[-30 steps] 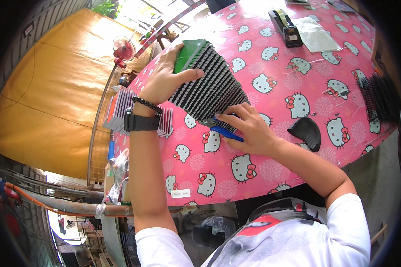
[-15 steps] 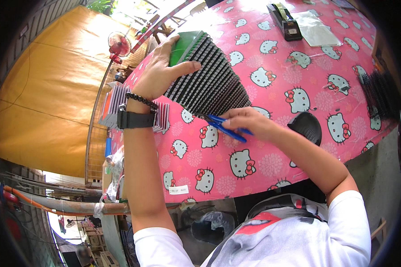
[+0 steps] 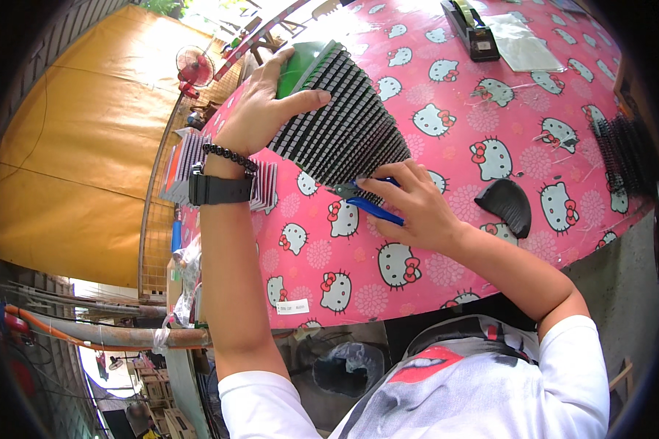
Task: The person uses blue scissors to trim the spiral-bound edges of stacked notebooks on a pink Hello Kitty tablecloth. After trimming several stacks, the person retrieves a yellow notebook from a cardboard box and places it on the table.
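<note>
My left hand (image 3: 260,110) is closed over a stack of spiral-bound notebooks (image 3: 340,121), its thumb on the rows of black coils and its fingers on the green cover (image 3: 300,64). The stack fans out toward my right hand (image 3: 421,208), which grips blue-handled cutting pliers (image 3: 377,211). The pliers' handles are spread apart, and their jaws are at the near edge of the stack, at the coil ends. Whether the jaws have closed on a coil is too small to tell.
A pink cat-patterned cloth (image 3: 447,263) covers the table. More bound notebooks (image 3: 265,186) stand beyond my left wrist. On the right lie a curved black object (image 3: 507,206) and loose black coils (image 3: 622,157). A tape dispenser (image 3: 472,33) and clear plastic bags (image 3: 527,47) are at the far side.
My right hand has shifted slightly, and its fingers and the pliers' handles are spread wider. The pliers' jaws have moved a little right along the coil ends. My left hand keeps its hold.
</note>
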A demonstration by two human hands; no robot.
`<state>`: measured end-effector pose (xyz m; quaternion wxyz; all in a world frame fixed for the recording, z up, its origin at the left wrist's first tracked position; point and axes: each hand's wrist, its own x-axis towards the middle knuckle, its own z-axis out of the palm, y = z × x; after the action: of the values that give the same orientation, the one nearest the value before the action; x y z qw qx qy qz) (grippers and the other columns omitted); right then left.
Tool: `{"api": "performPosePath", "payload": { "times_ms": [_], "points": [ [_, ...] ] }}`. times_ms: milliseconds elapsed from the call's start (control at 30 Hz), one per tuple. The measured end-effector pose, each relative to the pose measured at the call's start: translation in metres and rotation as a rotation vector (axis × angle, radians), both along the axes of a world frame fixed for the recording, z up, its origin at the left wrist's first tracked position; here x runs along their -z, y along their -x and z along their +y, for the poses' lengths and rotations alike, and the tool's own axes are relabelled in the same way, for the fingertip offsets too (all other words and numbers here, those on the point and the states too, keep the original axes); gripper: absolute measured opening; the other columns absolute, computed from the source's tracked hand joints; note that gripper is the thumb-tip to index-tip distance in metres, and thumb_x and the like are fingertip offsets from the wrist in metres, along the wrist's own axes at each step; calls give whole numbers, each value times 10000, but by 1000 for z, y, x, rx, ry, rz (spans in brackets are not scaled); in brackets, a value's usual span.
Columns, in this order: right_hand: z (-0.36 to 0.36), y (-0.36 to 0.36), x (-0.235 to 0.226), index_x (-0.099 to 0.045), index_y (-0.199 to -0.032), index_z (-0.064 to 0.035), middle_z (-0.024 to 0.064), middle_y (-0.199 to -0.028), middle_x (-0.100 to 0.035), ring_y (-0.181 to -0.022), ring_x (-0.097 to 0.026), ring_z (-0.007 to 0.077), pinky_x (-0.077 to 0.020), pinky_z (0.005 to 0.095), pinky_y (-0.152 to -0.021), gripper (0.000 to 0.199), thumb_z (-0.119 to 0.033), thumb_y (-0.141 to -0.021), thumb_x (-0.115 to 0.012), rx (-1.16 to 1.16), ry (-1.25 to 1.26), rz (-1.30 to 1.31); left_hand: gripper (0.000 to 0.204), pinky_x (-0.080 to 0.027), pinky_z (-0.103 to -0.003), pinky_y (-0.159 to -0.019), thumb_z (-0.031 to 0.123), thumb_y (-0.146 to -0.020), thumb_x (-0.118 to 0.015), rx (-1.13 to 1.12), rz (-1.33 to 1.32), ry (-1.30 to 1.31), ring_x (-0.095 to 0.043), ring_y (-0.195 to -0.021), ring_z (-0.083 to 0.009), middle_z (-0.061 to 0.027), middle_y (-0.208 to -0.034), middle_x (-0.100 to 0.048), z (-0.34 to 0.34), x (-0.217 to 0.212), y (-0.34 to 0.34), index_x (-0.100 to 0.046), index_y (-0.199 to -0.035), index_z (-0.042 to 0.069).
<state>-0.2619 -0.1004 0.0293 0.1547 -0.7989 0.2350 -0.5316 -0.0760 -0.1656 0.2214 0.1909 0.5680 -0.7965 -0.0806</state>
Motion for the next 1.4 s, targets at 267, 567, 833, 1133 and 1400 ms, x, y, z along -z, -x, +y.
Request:
{"api": "performPosePath", "payload": {
  "times_ms": [267, 567, 833, 1133, 1400],
  "points": [
    [-9, -3, 8, -643, -987, -66, 109, -902, -564, -747, -550, 232, -451, 313, -633, 295, -214, -734, -677, -542, -724, -275, 1012, -298, -370, -1044, 582, -652, -680, 12, -37, 24, -376, -1268, -330, -253, -1345, -394, 0, -2, 1, -337, -1368, -47],
    [-5, 2, 2, -571, -1153, -101, 103, -1026, -514, -941, -497, 273, -422, 396, -811, 501, -164, -669, -681, -5, 7, 48, 999, -291, -374, -1049, 576, -651, -676, 4, -4, -17, -370, -1274, -331, -254, -1357, -388, -3, 1, -4, -343, -1370, -32],
    [-9, 3, 8, -573, -1155, -105, 102, -1027, -519, -944, -501, 254, -426, 367, -811, 491, -138, -678, -684, -130, -140, 68, 983, -293, -375, -1049, 569, -657, -672, -4, -23, -16, -370, -1275, -335, -255, -1355, -390, -1, -2, -2, -346, -1372, -21],
    [-6, 1, 13, -565, -1155, -76, 127, -983, -527, -939, -505, 261, -430, 350, -805, 477, -146, -697, -677, -174, -225, -12, 983, -287, -377, -1051, 585, -666, -667, 2, -20, -28, -357, -1282, -337, -260, -1356, -382, -2, -1, -4, -340, -1376, -12],
    [-11, -1, 20, -598, -1109, -54, 117, -936, -539, -870, -531, 250, -448, 320, -726, 440, -196, -701, -682, -152, -85, -28, 983, -282, -379, -1054, 583, -669, -665, 9, -19, -20, -353, -1283, -340, -262, -1355, -382, -2, -1, -3, -337, -1376, -17]
  ]
}}
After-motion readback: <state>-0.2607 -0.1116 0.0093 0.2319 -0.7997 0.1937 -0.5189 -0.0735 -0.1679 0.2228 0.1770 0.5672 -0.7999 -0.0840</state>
